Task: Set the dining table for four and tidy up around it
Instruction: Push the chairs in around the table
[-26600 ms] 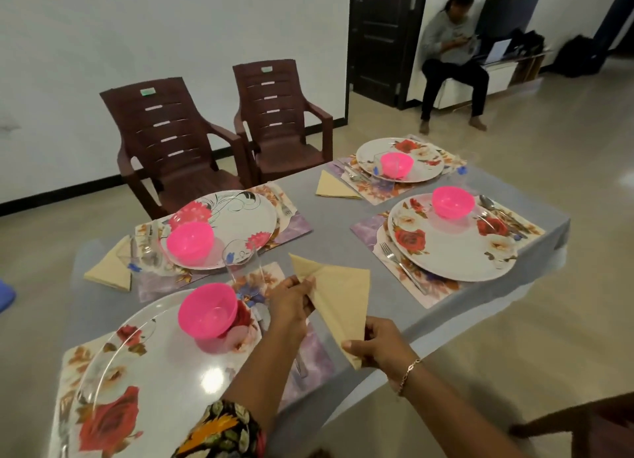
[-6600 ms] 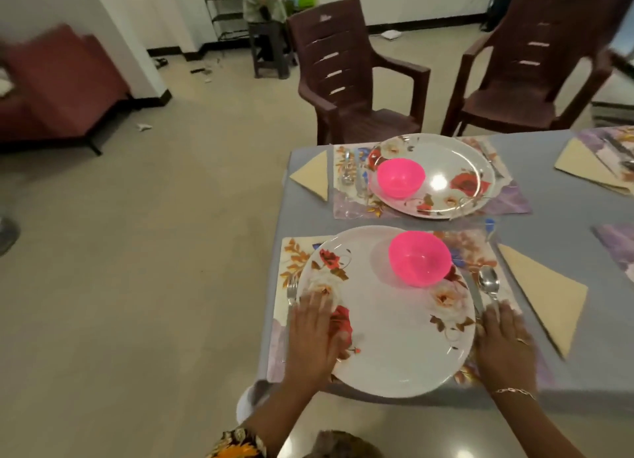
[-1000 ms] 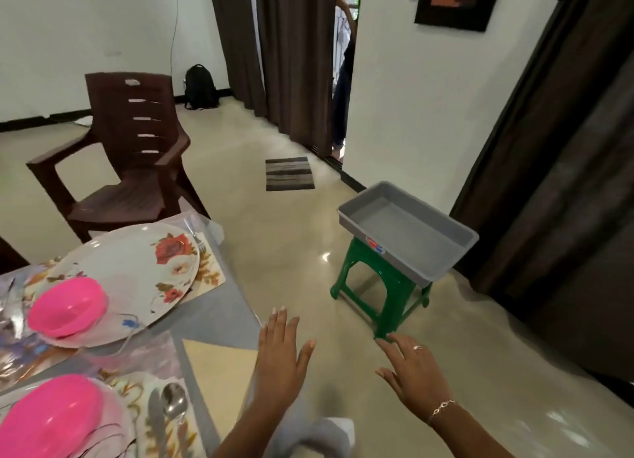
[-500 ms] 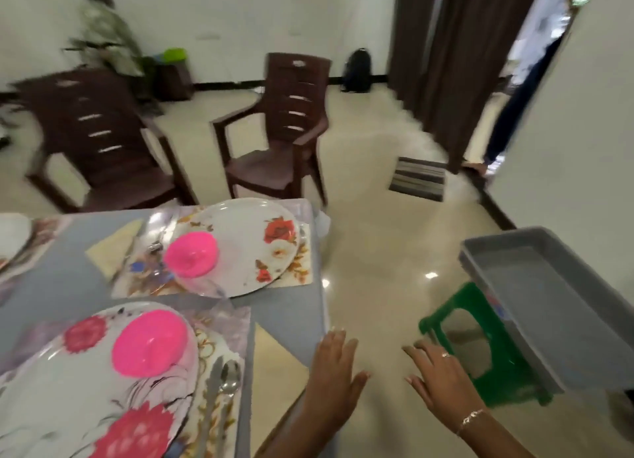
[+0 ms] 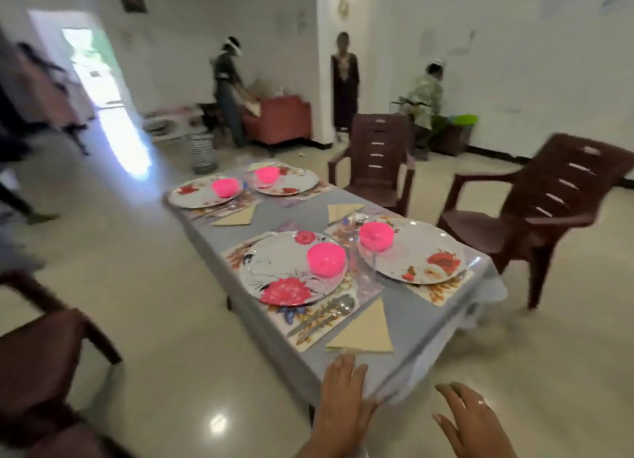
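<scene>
Bench (image 5: 418, 323), laid for four, is standing mid-room; left hand (image 5: 344, 401) is apparently resting flat on its near corner, right hand (image 5: 475, 421) hanging released; a careless brush risks sweeping the napkin (image 5: 365, 330) off.

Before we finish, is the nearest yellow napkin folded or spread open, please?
Folded: the napkin lies as a neat triangle beside the cutlery, flat on the table.

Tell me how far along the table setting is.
Done: four plates, each with a pink bowl, plus cutlery and napkins, sit on the table. In hand: nothing; left hand and right hand are open. Left: probably pushing in the chairs, standing apart from it.
</scene>
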Motion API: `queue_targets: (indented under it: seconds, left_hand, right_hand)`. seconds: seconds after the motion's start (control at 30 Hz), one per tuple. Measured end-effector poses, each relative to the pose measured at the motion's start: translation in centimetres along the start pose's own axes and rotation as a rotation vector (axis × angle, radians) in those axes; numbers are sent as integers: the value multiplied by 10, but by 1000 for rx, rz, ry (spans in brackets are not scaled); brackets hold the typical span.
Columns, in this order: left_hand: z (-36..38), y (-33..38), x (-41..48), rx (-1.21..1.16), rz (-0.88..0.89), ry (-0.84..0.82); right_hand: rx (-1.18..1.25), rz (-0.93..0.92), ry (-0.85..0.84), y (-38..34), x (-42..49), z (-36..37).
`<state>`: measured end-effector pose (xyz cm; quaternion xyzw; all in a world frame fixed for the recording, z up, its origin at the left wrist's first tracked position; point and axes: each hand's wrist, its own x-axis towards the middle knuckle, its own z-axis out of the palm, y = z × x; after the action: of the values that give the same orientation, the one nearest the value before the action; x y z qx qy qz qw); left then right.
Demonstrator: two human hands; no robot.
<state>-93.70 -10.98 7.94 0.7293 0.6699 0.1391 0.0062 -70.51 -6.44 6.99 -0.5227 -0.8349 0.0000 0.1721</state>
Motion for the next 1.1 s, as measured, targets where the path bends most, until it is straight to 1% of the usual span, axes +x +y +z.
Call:
queue_targets:
  seconds: [0.07, 0.17, 0.23, 0.3, 0.33, 0.4, 0.47, 0.53, 0.67, 0.77, 0.87, 0.97, 1.1]
  left_hand:
    - [-11, -1, -37, 18, -118, 12]
    - [-34, -4, -100, 33, -246, 24]
    - [-38, -13, -140, 56, -308, 112]
    - [-43, -23, -180, 62, -404, 152]
    - [-44, -28, -201, 57, -460, 153]
    - [-48, -35, -244, 44, -562, 147]
    - [-56, -36, -284, 30, -658, 164]
    - [-68, -35, -322, 32, -754, 180]
    - [-84, -38, -401, 50, -877, 111]
    - [-92, -39, -471, 95, -989, 83]
    - [-112, -34, -543, 114, -1073, 156]
    - [-135, -26, -626, 100, -1170, 179]
    - [-155, -19, -733, 58, -1336, 123]
  right_hand:
    - [28, -37, -28, -13, -11, -1]
    - [88, -71, -122, -48, -25, -14]
    - [97, -163, -169, -71, -37, -17]
    - [196, -170, -241, -97, -49, -20]
    - [200, -195, -238, -109, -55, -18]
    - [200, -311, -235, -134, -69, -9]
    - [233, -381, -295, -160, -83, -3]
    - [213, -491, -272, -188, -97, 1]
    - [228, -626, -313, -248, -129, 8]
    - [233, -737, -327, -304, -168, 16]
    - [247, -798, -372, -364, -220, 23]
    - [255, -904, -383, -430, -283, 17]
    - [298, -989, -364, -508, -355, 11]
